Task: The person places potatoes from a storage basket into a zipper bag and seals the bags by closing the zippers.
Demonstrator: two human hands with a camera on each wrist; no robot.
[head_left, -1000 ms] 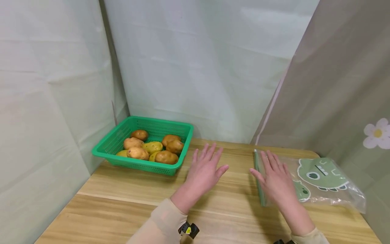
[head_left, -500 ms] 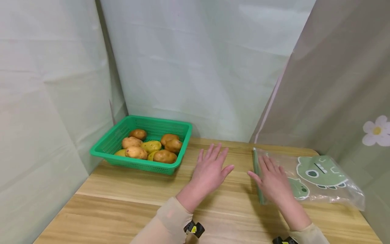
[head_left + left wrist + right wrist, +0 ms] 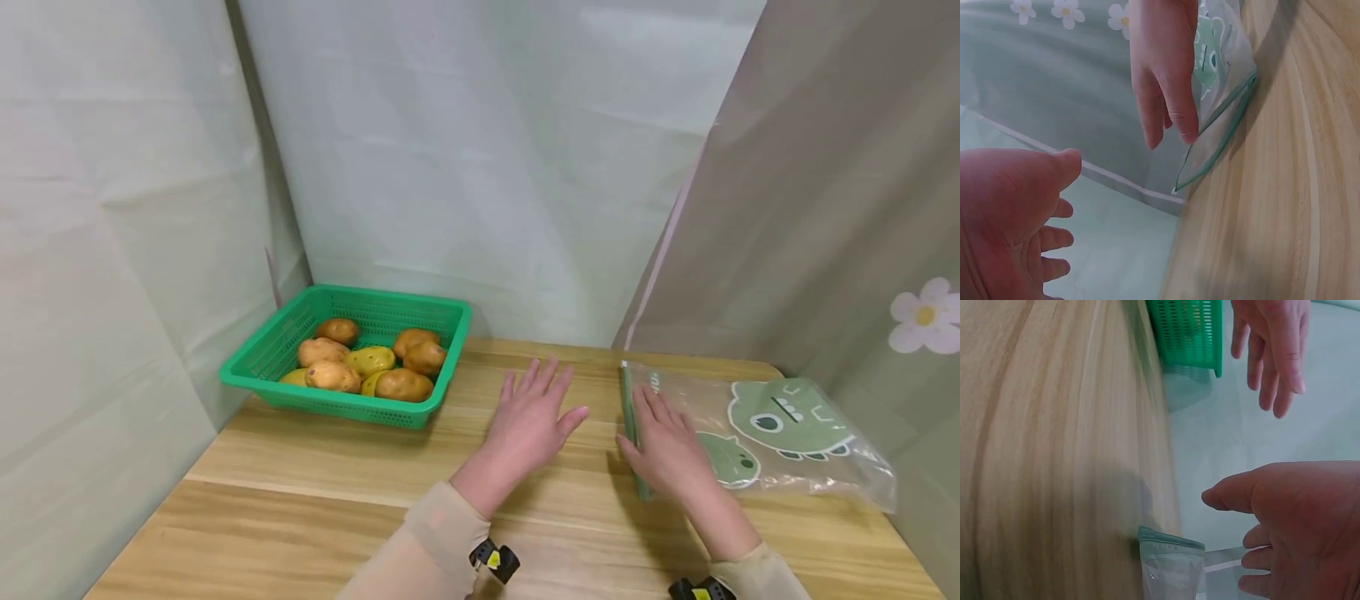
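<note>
From the head view, the left hand hovers flat over the wooden desk with fingers straight and spread, holding nothing. The right hand is also open, its fingers stretched over the green zip edge of the clear bag, which lies flat on the desk's right side and is printed with green cartoon faces. A green basket of potatoes stands at the far left, well apart from both hands.

The left wrist view shows the right hand's fingertips at the bag's open corner; they seem to hang just above the plastic rather than press it.

In the right wrist view, the thumb is above the bag's zip edge, and the left hand is relaxed beyond.
</note>
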